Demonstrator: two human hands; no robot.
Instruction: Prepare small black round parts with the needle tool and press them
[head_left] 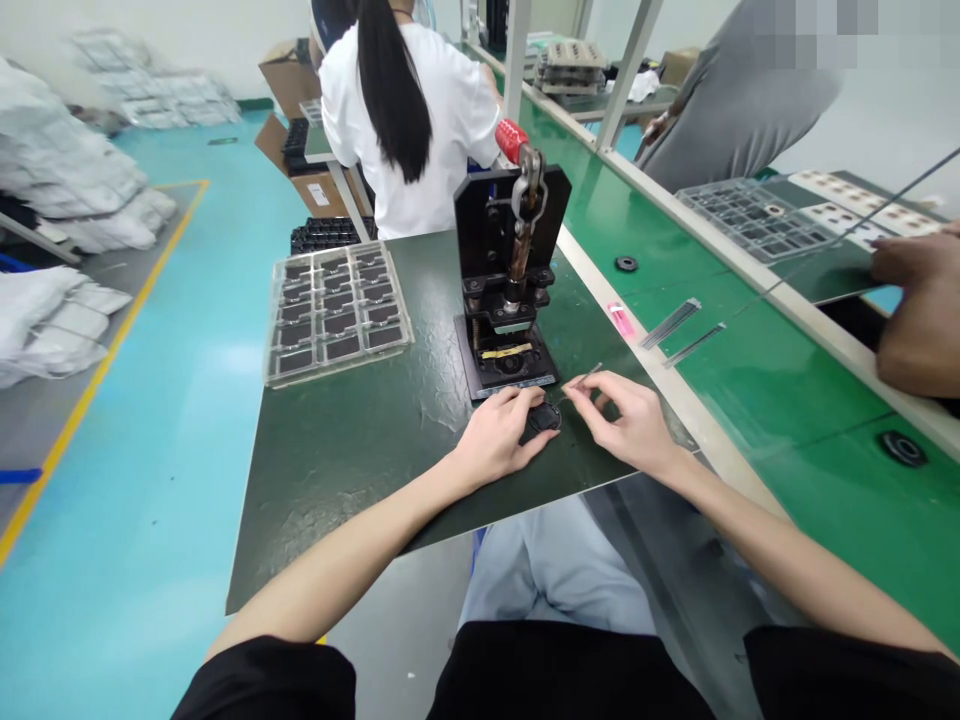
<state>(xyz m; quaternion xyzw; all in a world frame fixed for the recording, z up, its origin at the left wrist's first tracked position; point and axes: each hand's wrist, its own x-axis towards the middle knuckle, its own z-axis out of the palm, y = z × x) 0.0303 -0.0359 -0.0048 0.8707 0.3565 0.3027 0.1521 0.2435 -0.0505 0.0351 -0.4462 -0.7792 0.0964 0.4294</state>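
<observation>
My left hand [504, 434] is closed round a small round black part [544, 416], low over the dark green tabletop. Just to the right, my right hand [616, 412] pinches a thin grey strip-like piece [591, 374] between thumb and fingers, its tip sticking up past them. Directly beyond both hands stands a black toggle press [513, 270] with a red handle [511, 140]. A yellow strip [507, 351] lies across its base, under the raised press head.
A clear tray [336, 345] of black parts lies left of the press. The green conveyor [675, 300] to the right carries thin strips [672, 322], a pink item [621, 320] and black rings [902, 448]. A person in white [442, 110] works beyond; another person's arm [919, 310] is at right.
</observation>
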